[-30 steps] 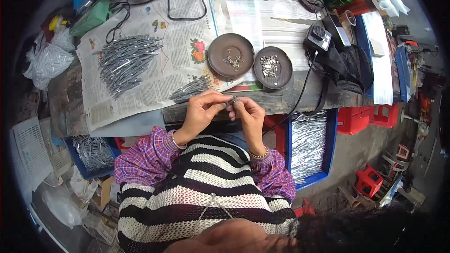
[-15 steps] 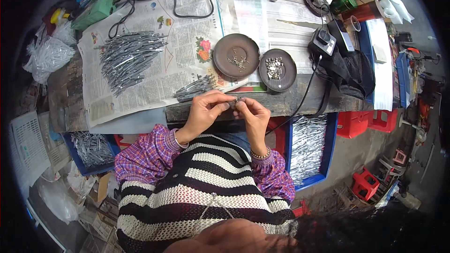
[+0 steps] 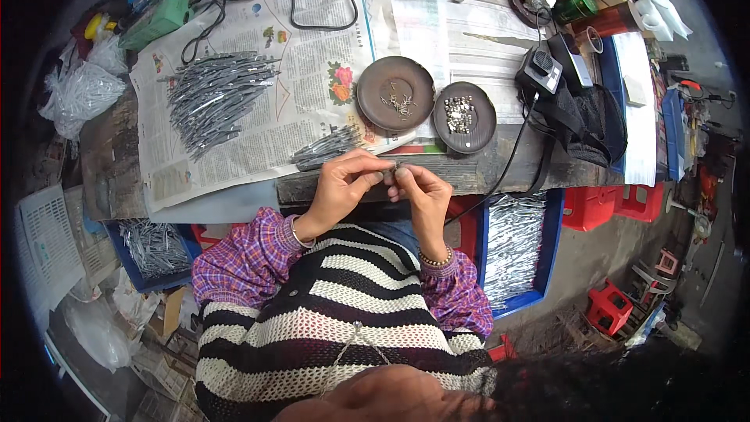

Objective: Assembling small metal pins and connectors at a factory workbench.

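At the table's front edge my left hand [image 3: 344,191] and my right hand [image 3: 422,191] meet, thumbs and fingertips pinched together. Whatever small part sits between them is too small and too hidden to make out. Just beyond my left hand lies a small pile of thin grey metal pieces [image 3: 328,146] on the newspaper [image 3: 301,101]. A brown dish [image 3: 375,109] with small thin pins stands beyond my fingertips. Right of it is a smaller dark dish [image 3: 479,139] holding tiny shiny metal pieces. A bigger heap of long grey metal pieces [image 3: 219,98] covers the newspaper's left part.
Blue trays of metal pieces sit below table height, one at left [image 3: 152,254] and one at right [image 3: 512,250]. A black cable [image 3: 512,156] runs from a small black device [image 3: 539,70] over the table edge. Red stools [image 3: 609,305] stand on the floor at right.
Both hands keep their pinch at the same spot, with only a slight shift of the right fingers. The view has moved a few pixels; nothing else differs visibly.
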The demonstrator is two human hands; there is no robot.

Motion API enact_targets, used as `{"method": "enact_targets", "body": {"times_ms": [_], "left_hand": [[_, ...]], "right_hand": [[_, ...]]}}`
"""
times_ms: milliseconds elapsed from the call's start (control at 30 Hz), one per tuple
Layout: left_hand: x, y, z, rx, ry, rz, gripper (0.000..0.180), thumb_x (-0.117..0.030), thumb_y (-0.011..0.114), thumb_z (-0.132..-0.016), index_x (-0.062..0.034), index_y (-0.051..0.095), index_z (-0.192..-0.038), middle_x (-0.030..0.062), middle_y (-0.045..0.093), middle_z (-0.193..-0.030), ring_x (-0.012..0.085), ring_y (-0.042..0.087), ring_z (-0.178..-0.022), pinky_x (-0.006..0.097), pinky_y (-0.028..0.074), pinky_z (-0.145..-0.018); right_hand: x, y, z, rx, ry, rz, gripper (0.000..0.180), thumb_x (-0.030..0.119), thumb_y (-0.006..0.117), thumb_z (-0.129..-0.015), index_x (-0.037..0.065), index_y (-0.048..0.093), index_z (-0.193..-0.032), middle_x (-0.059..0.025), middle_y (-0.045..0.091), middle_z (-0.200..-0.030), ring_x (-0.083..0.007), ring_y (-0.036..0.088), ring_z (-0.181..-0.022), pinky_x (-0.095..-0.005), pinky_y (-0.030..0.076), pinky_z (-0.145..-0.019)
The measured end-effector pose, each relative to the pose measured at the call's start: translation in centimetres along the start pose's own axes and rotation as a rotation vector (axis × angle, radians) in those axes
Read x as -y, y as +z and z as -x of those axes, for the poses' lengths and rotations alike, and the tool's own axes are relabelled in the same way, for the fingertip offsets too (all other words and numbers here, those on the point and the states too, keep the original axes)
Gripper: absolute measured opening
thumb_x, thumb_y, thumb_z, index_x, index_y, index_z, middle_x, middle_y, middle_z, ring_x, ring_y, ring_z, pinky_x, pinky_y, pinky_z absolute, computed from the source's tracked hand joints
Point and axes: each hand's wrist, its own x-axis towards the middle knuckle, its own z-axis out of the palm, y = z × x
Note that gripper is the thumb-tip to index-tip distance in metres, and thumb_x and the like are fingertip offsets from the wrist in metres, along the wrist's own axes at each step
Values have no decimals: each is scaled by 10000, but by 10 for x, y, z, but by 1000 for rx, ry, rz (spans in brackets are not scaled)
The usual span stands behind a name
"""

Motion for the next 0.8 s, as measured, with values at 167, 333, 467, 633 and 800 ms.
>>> {"method": "enact_targets", "body": {"times_ms": [167,333,467,633,800], "left_hand": [[-3,0,1,9,-42,15,208,67,590,-796,-2,677,-972,55,618,-862,110,577,-772,212,454,-656],[-1,1,2,13,1,-7,216,76,583,-795,3,675,-976,58,617,-869,108,578,-776,210,457,-662],[-3,2,2,-3,-5,42,209,72,586,-798,7,673,-977,61,617,-870,110,582,-784,210,461,-669],[-4,2,2,13,-15,39,196,60,594,-805,6,673,-976,58,618,-877,106,581,-774,206,459,-661],[-6,3,3,14,-73,56,198,55,597,-807,0,673,-981,53,613,-868,100,569,-752,203,451,-647]], "right_hand": [[-2,0,0,22,-34,1,187,113,548,-914,-42,642,-868,-74,652,-754,-81,575,-598,-196,471,-536],[-5,-1,0,40,-44,-5,197,121,536,-922,-37,643,-873,-70,651,-758,-78,573,-599,-195,470,-536],[-6,-2,0,46,-77,58,159,88,553,-906,-41,640,-878,-60,647,-762,-77,585,-624,-196,483,-559],[-8,-8,-3,63,-152,185,107,43,587,-873,-51,636,-874,-47,640,-761,-80,594,-633,-200,494,-572],[-10,-6,-1,-46,-142,110,113,45,612,-856,-48,638,-915,-61,651,-762,-96,593,-612,-197,476,-546]]}}
